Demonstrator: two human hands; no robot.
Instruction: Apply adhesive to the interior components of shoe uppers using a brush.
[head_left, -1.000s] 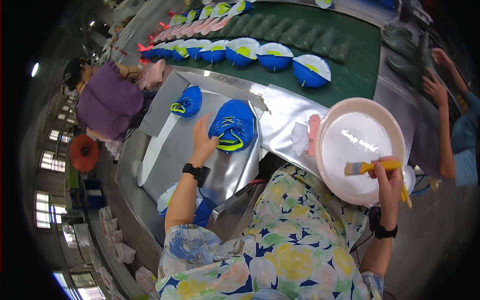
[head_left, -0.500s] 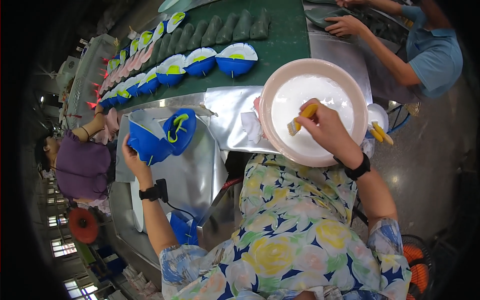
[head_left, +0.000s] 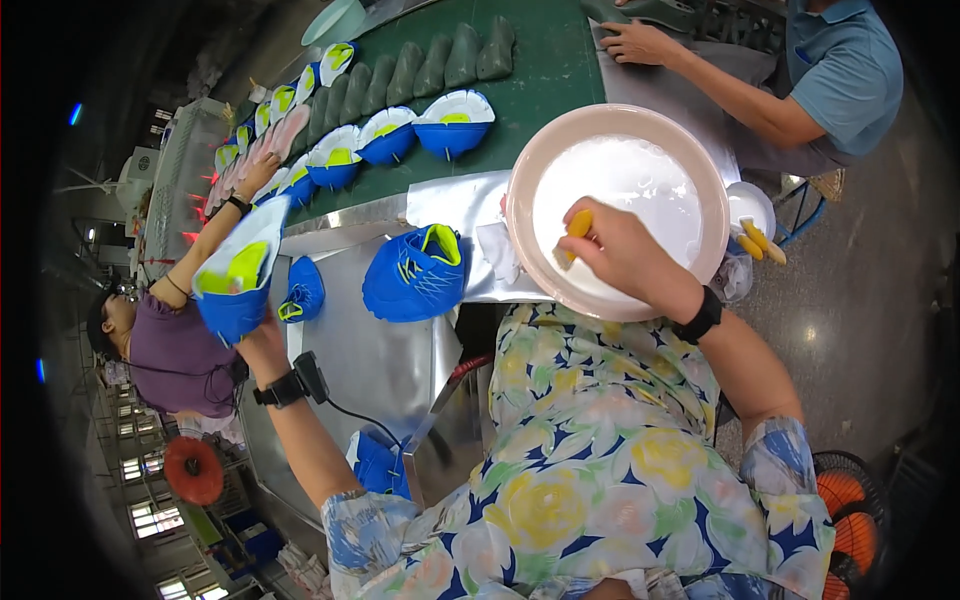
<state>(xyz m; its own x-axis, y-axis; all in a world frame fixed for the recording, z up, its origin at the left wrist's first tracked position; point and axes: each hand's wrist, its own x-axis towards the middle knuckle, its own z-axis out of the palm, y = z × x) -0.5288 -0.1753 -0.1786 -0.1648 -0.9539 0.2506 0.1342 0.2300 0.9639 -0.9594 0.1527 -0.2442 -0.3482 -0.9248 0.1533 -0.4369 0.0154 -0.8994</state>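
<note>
My left hand [head_left: 262,345] grips a blue shoe upper [head_left: 228,310] with a white rim and yellow-green lining, lifted at the conveyor's near edge. My right hand [head_left: 628,252] is closed around a brush [head_left: 580,224] with a yellow handle, over the pale pink basin [head_left: 518,210] of white liquid [head_left: 640,180]. The brush's bristles are mostly hidden below my fingers. Between my hands, another blue shoe upper [head_left: 412,280] with yellow-green laces rests on the metal table [head_left: 385,350]. A smaller-looking blue upper [head_left: 303,290] is beside the held one.
Blue uppers [head_left: 455,130] and dark green soles [head_left: 430,68] line the green conveyor [head_left: 545,90]. A co-worker in purple [head_left: 190,350] reaches over pink soles at left; another in light blue [head_left: 850,90] works at far right. A white bucket [head_left: 750,208] holding yellow-handled brushes stands right of the basin.
My left hand has moved left and turned the held upper, its lining now showing. Another upper now rests closer to the basin. The brush has tilted; the purple-clad co-worker's arm now reaches over the conveyor.
</note>
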